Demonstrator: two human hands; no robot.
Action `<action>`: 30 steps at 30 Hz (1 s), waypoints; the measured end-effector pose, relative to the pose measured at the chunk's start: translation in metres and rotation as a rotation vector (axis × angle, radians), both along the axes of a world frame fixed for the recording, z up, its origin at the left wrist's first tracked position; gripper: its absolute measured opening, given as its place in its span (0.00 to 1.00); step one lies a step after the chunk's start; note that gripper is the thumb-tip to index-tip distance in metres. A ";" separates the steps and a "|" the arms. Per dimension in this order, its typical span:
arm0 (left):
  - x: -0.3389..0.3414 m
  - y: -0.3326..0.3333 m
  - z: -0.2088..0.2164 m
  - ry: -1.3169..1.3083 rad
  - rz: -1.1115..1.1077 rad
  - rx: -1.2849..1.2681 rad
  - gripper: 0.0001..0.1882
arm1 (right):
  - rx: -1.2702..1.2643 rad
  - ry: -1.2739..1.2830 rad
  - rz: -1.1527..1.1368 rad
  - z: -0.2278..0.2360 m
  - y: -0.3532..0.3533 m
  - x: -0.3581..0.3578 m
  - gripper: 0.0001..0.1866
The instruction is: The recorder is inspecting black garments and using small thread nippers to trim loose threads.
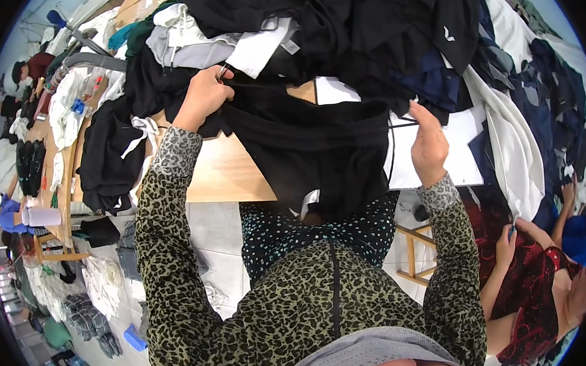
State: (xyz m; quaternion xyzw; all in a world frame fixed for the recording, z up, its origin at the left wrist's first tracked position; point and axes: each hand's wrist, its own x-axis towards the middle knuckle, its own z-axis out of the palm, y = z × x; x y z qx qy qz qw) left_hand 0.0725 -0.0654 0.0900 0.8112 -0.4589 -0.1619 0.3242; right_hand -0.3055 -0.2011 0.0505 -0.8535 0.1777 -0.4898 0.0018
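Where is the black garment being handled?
In the head view, the black garment is at centre, between the left hand and right hand, over the near edge of the table.

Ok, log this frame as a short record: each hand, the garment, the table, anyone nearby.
Left hand: closed around a small metal tool
Right hand: at a dark cord; grip unclear
Garment: black, between the two hands
Table: pale wood, heaped with mostly black clothes
Nearby: another person at right, in red-patterned clothing
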 end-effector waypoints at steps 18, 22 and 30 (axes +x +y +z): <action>0.094 0.037 -0.050 0.038 0.337 0.054 0.15 | 0.458 0.186 -0.904 -0.090 0.013 -0.251 0.12; 0.094 0.037 -0.050 0.064 0.358 0.042 0.15 | 0.486 0.082 -0.983 -0.085 0.018 -0.275 0.14; -0.005 0.022 0.012 -0.081 -0.089 -0.275 0.17 | 0.620 0.606 -0.063 -0.002 0.037 -0.114 0.17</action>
